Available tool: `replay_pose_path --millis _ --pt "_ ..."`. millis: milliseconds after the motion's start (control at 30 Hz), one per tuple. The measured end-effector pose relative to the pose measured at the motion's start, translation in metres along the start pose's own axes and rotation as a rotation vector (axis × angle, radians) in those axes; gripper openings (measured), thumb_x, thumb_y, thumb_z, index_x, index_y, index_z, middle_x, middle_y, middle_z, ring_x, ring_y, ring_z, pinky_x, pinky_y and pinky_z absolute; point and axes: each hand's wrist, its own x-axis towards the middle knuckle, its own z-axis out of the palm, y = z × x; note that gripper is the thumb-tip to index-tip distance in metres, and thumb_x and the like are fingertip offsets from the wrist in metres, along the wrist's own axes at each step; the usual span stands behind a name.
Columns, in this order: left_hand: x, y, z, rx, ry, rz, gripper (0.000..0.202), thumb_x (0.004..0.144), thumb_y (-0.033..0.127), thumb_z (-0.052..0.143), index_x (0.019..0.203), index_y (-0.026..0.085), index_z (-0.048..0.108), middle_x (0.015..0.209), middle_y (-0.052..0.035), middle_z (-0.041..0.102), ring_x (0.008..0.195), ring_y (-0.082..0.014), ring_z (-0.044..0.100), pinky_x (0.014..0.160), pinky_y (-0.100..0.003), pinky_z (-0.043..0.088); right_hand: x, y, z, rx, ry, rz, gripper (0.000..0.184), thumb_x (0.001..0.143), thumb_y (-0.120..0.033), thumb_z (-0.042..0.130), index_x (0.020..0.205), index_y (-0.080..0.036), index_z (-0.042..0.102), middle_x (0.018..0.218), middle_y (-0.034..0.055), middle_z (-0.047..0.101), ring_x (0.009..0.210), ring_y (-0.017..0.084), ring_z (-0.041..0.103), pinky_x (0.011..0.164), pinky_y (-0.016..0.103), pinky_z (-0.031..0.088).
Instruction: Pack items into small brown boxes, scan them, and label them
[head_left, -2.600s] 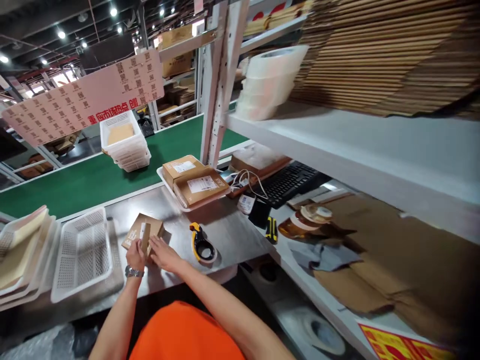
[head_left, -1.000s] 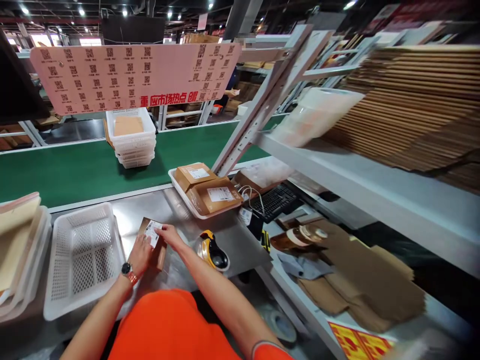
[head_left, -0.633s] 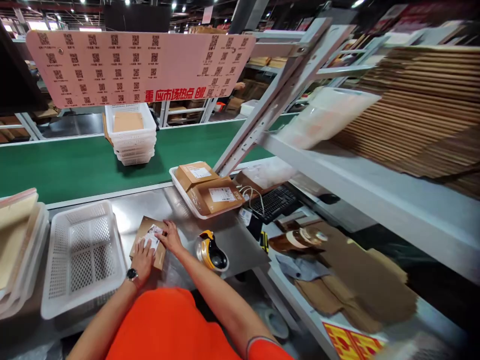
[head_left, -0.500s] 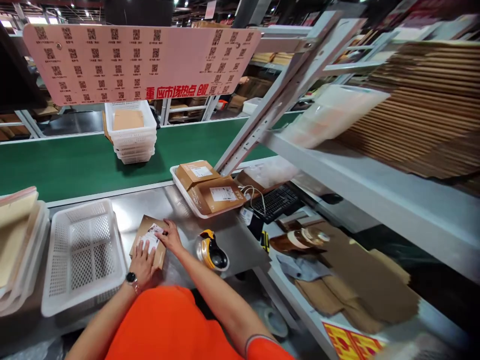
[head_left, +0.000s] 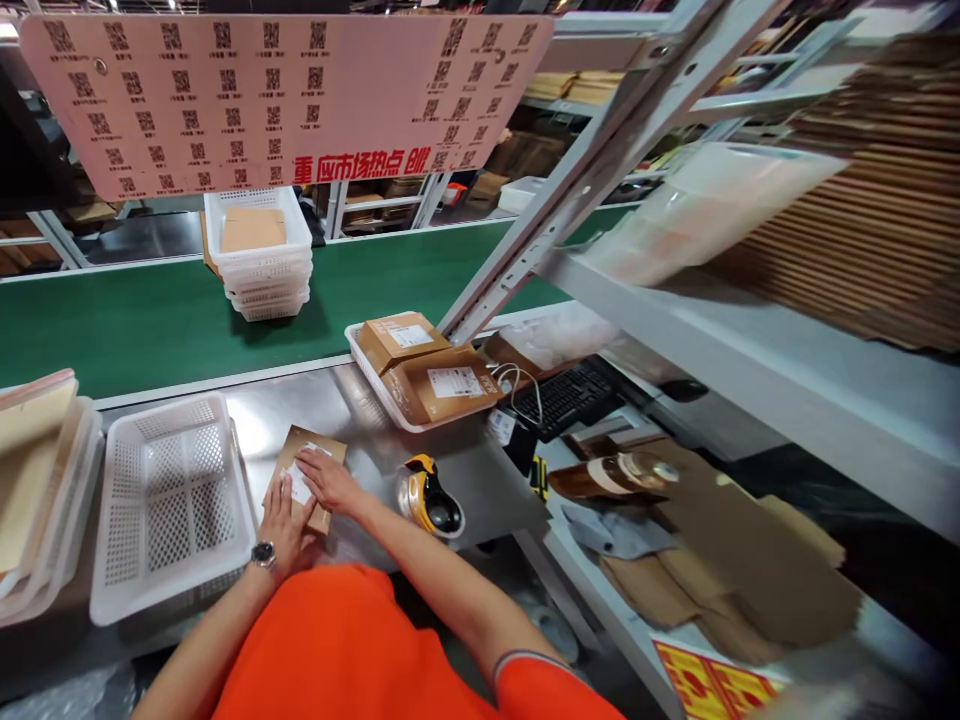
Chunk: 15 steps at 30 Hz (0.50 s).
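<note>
A small brown cardboard box (head_left: pixel 294 440) lies on the metal table, with a white label (head_left: pixel 298 486) on its top, partly covered by fingers. My left hand (head_left: pixel 285 528) rests along the near left part of the box, its fingers laid on the top next to the label. Across the label lies my right hand (head_left: pixel 330 482), palm down with the fingers stretched out flat. To the right of the box stands a tape dispenser (head_left: pixel 429 495) in yellow and black. An empty white mesh basket (head_left: pixel 100 560) is on the left.
A white basket (head_left: pixel 367 378) with two labelled boxes stands at the table's back right. Beyond runs a green conveyor belt (head_left: pixel 390 285) carrying stacked white baskets (head_left: pixel 266 270). A metal shelf (head_left: pixel 720 340) with flattened cardboard (head_left: pixel 885 190) rises on the right, above a keyboard (head_left: pixel 574 395) and a bottle (head_left: pixel 607 475).
My right hand has moved left over the label and flattened; before, its fingers were bent at the label's right side. My left hand stays on the box. The view has shifted slightly.
</note>
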Motion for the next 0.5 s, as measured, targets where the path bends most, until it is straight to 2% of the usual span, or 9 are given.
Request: replay_pose_path --millis 133,200,300,400,500 --pt "0.003 0.002 -0.006 -0.003 -0.086 -0.039 0.098 0.083 0.028 0.099 0.172 0.035 0.060 0.190 -0.0222 0.036 0.175 -0.0572 0.031 0.138 -0.078 0.035 0.013 0.004 -0.019 -0.059 -0.125 0.040 0.058 0.115 -0.035 0.053 0.170 -0.017 0.060 0.179 0.0183 0.057 0.173 0.035 0.044 0.144 0.066 0.034" --pt "0.002 0.004 -0.013 -0.026 -0.138 -0.058 0.094 0.084 0.024 0.096 0.171 0.034 0.061 0.191 -0.0221 0.033 0.176 -0.0581 0.027 0.140 -0.078 0.032 0.021 0.005 -0.028 -0.123 -0.181 0.129 0.067 0.116 -0.041 0.054 0.178 -0.016 0.050 0.186 0.0181 0.045 0.178 0.037 0.035 0.145 0.067 0.028" --pt "0.000 0.007 -0.029 -0.060 -0.212 -0.086 0.089 0.089 0.021 0.090 0.172 0.034 0.061 0.192 -0.0230 0.030 0.177 -0.0582 0.024 0.143 -0.075 0.026 0.034 0.007 -0.037 -0.244 -0.159 0.376 0.075 0.117 -0.050 0.053 0.182 -0.016 0.040 0.190 0.0196 0.034 0.180 0.038 0.029 0.146 0.067 0.023" --pt "-0.003 0.010 -0.045 -0.071 -0.301 -0.117 0.089 0.091 0.024 0.086 0.174 0.037 0.057 0.193 -0.0215 0.028 0.179 -0.0544 0.023 0.144 -0.072 0.024 0.048 0.012 -0.044 -0.332 -0.117 0.592 0.074 0.119 -0.051 0.046 0.181 -0.011 0.040 0.189 0.0256 0.032 0.180 0.042 0.028 0.143 0.074 0.021" --pt "-0.004 0.013 -0.059 -0.061 -0.391 -0.147 0.087 0.092 0.025 0.082 0.175 0.037 0.056 0.194 -0.0201 0.027 0.180 -0.0509 0.020 0.145 -0.072 0.019 0.057 0.009 -0.041 -0.372 -0.059 0.734 0.072 0.120 -0.047 0.042 0.179 -0.006 0.042 0.188 0.0313 0.030 0.180 0.047 0.026 0.140 0.079 0.022"
